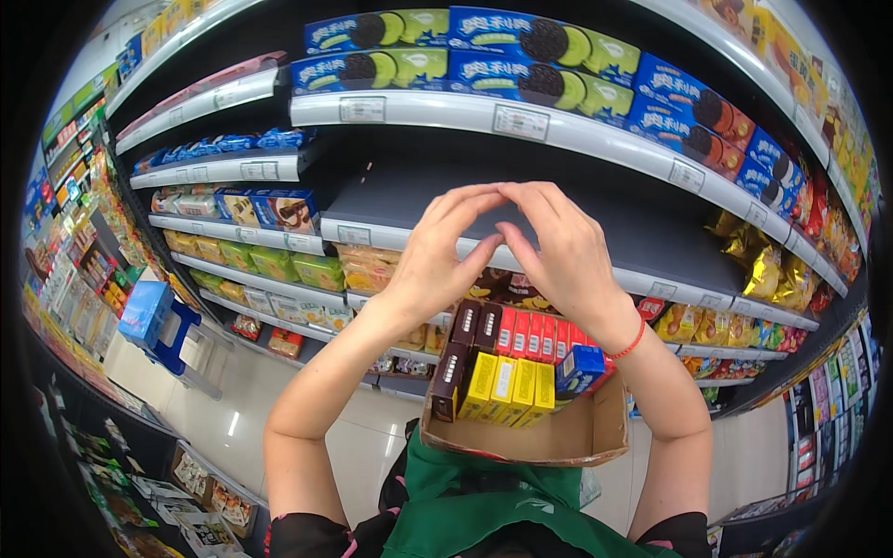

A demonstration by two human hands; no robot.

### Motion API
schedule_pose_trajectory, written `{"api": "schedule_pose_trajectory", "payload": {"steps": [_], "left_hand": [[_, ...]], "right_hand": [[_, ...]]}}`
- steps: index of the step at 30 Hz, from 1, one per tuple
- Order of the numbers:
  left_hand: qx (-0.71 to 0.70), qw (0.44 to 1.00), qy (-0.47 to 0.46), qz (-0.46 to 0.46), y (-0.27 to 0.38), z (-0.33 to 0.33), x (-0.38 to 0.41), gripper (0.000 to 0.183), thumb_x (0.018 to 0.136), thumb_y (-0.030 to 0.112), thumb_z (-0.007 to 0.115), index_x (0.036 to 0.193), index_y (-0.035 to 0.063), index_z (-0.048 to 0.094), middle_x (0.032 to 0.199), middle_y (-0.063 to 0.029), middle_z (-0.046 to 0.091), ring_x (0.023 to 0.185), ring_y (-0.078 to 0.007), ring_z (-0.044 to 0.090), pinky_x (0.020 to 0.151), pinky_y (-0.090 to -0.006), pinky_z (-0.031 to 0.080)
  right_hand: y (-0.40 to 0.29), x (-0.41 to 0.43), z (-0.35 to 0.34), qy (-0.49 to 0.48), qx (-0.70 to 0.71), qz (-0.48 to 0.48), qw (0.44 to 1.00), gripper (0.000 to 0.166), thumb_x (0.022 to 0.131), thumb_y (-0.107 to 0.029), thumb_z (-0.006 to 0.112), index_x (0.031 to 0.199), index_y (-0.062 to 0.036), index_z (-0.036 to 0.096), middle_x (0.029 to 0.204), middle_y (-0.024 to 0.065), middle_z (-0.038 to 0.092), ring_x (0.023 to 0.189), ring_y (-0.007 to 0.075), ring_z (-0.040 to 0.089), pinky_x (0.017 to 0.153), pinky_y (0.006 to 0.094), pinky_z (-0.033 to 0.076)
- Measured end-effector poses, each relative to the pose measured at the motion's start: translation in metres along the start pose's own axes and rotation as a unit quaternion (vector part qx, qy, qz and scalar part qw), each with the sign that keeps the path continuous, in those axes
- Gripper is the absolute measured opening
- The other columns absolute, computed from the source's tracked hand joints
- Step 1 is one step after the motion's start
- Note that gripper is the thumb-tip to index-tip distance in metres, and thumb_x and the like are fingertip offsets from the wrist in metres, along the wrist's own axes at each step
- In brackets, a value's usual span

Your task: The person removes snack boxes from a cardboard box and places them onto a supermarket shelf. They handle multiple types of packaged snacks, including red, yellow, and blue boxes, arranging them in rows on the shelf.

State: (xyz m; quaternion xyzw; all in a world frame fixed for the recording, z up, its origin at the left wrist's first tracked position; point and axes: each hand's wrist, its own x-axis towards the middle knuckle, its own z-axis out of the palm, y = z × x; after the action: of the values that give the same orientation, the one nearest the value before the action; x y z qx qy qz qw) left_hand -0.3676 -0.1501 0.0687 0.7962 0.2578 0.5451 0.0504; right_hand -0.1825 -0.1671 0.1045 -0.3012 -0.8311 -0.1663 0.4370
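My left hand and my right hand are raised in front of a shelf. Their fingertips meet at the top and the thumbs touch or nearly touch below, framing a gap with nothing in it. A red cord bracelet circles my right wrist. Below my hands, against my green apron, is a cardboard box. Inside stand yellow packs, dark brown packs, red packs and a blue pack. What supports the box is hidden.
Ahead runs a dark shelf board with a white price rail above it. Blue and green Oreo boxes line the upper shelf. Gold snack bags lie at right. To the left, a blue step stool carries a blue box.
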Motion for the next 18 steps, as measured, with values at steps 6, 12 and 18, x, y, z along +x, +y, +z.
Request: {"api": "schedule_pose_trajectory", "payload": {"steps": [6, 12, 18], "left_hand": [[0.047, 0.997, 0.059, 0.005, -0.027, -0.047, 0.025, 0.043, 0.089, 0.007, 0.073, 0.132, 0.0060, 0.063, 0.133, -0.0113, 0.064, 0.121, -0.0254, 0.062, 0.097, -0.0350, 0.049], [0.121, 0.986, 0.112, 0.017, -0.054, -0.090, 0.063, 0.042, 0.093, 0.012, 0.071, 0.134, 0.0090, 0.062, 0.130, -0.0093, 0.066, 0.117, -0.0237, 0.063, 0.094, -0.0359, 0.050], [0.178, 0.971, 0.149, 0.048, -0.076, -0.118, 0.100, 0.039, 0.091, 0.010, 0.069, 0.130, 0.0077, 0.064, 0.127, -0.0125, 0.066, 0.116, -0.0287, 0.063, 0.098, -0.0366, 0.049]], "right_hand": [[-0.001, 0.056, 0.020, 0.025, -0.047, -0.064, 0.997, 0.038, 0.082, -0.007, 0.075, 0.118, -0.0030, 0.063, 0.107, 0.0121, 0.064, 0.099, 0.0313, 0.065, 0.083, 0.0396, 0.055], [0.005, 0.109, 0.037, 0.058, -0.096, -0.128, 0.985, 0.037, 0.082, -0.006, 0.075, 0.117, -0.0014, 0.063, 0.109, 0.0122, 0.065, 0.103, 0.0300, 0.063, 0.089, 0.0395, 0.053], [0.016, 0.155, 0.056, 0.107, -0.139, -0.163, 0.971, 0.033, 0.082, -0.005, 0.072, 0.113, 0.0015, 0.065, 0.106, 0.0131, 0.065, 0.104, 0.0300, 0.062, 0.092, 0.0399, 0.053]]}}
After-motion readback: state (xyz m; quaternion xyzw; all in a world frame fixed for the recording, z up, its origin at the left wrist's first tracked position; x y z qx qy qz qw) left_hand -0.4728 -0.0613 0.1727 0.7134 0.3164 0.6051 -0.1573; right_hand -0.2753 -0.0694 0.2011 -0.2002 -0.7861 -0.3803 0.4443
